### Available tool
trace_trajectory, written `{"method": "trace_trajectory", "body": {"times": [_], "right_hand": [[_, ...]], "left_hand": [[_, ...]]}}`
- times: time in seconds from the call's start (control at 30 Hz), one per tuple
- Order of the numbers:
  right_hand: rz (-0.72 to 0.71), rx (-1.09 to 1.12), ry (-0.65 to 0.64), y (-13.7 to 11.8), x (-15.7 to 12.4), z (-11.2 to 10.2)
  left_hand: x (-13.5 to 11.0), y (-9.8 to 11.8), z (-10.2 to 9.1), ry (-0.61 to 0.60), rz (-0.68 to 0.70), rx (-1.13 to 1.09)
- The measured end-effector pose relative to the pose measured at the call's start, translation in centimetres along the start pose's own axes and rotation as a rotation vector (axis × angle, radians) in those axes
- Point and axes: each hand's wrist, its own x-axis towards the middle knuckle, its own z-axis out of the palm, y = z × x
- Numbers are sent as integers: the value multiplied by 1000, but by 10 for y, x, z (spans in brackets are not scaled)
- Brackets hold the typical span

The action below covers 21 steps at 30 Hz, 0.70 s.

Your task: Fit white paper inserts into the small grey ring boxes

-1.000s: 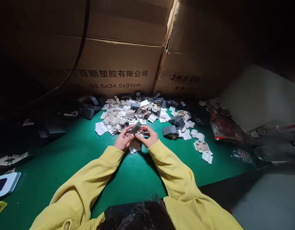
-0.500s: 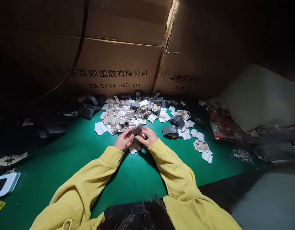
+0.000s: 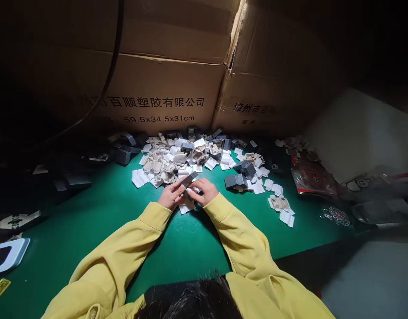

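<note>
Between my hands is a small dark grey box (image 3: pixel 190 178), tilted above the table. My left hand (image 3: pixel 171 195) is closed around its left end, thumb on the near side. My right hand (image 3: pixel 204 191) is closed at the right end, its fingers bent over a bit of white paper or card (image 3: pixel 194 189); partly hidden, its exact form cannot be made out. Just below the hands a white paper piece (image 3: pixel 186 206) lies on the green table. Right beyond them spreads a heap of white folded papers and card inserts (image 3: pixel 160 164), mixed with grey boxes.
Several grey boxes (image 3: pixel 236 180) lie right of my hands, and more papers (image 3: pixel 280 204) farther right. Large cardboard cartons (image 3: pixel 157 88) wall off the back. A white device (image 3: pixel 11 257) sits at the left edge. Red plastic packets (image 3: pixel 312 177) lie at the right.
The fingers of my right hand have shifted and curled more over the white piece by the grey box. My left hand keeps its hold on the box.
</note>
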Motion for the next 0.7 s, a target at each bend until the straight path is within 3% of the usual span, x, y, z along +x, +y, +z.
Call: {"method": "trace_trajectory", "body": {"times": [0.13, 0.43, 0.6, 0.7], "right_hand": [[-2, 1, 25, -3, -3, 3], [-79, -167, -68, -4, -5, 14], [-110, -135, -10, 3, -8, 28], [-53, -40, 39, 2, -6, 27]], "left_hand": [[3, -2, -3, 36, -51, -70], [12, -8, -7, 76, -13, -177], [9, -2, -6, 65, -26, -192], [5, 0, -3, 67, -8, -162]]}}
